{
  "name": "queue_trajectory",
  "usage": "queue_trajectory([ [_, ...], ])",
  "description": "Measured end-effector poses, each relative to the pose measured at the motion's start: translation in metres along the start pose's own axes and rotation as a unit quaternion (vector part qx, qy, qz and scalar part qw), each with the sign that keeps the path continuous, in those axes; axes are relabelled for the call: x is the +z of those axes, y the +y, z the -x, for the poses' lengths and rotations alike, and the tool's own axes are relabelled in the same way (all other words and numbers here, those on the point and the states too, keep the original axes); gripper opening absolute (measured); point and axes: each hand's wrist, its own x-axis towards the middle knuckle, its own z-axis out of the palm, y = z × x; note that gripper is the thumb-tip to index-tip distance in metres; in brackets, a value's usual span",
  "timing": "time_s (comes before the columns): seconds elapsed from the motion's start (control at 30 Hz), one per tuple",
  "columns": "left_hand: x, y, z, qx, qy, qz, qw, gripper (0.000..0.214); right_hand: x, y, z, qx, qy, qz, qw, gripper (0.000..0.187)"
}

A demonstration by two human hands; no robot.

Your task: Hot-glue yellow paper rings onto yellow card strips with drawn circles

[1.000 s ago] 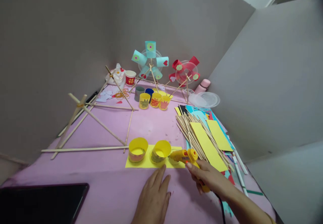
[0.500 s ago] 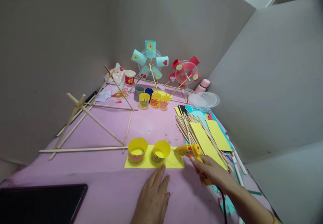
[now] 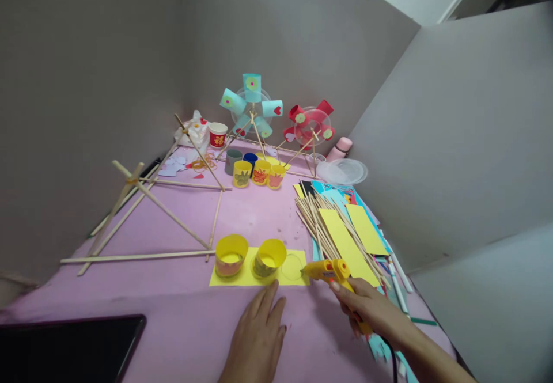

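My right hand (image 3: 370,305) is wrapped round a yellow hot glue gun (image 3: 330,269), its cord hanging down. The nozzle tip is at the right side of a faint circle (image 3: 292,267) on a yellow paper strip (image 3: 244,280). Two yellow paper cups stand upright on that strip: a left cup (image 3: 231,255) and a middle cup (image 3: 268,257). My left hand (image 3: 256,328) lies with fingers stretched out, the fingertips at the strip's front edge, holding nothing.
To the left stands a wooden stick frame (image 3: 138,255) tied with bands. A black tablet (image 3: 64,348) lies at front left. On the right are loose sticks (image 3: 315,213) and yellow paper (image 3: 345,242). Decorated cups (image 3: 261,173), a blue paper wheel (image 3: 252,106) and a red wheel (image 3: 310,124) stand behind.
The glue gun's tip has moved from the circle's upper part round to its right side. My left hand stays at the strip's front edge. The whole view has shifted slightly.
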Motion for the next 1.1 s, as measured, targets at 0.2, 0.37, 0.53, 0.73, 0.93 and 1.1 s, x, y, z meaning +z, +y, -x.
queue_trajectory([
  [0.2,0.001,0.0,0.001,-0.009,-0.009,0.011,1.0,0.037,0.003,0.004,0.005,0.009,0.012,0.01,1.0,0.049],
  [0.37,0.002,0.001,0.002,-0.018,-0.004,0.038,0.999,0.037,0.005,0.001,0.009,-0.005,-0.01,-0.002,1.0,0.049],
  [0.53,0.002,0.001,0.002,-0.02,0.0,0.038,0.999,0.038,0.011,0.002,0.006,-0.025,-0.033,-0.018,0.999,0.05],
  [0.73,0.004,0.0,0.003,-0.021,0.0,0.044,0.999,0.037,0.009,0.005,0.004,0.003,-0.011,-0.01,1.0,0.055],
  [0.93,0.003,0.0,0.003,-0.024,-0.005,0.048,0.999,0.038,0.001,0.006,0.004,0.015,0.003,-0.023,1.0,0.058],
  [1.1,-0.001,0.0,0.001,-0.012,-0.001,0.018,1.0,0.036,-0.001,0.006,-0.002,0.01,0.008,-0.027,1.0,0.055],
])
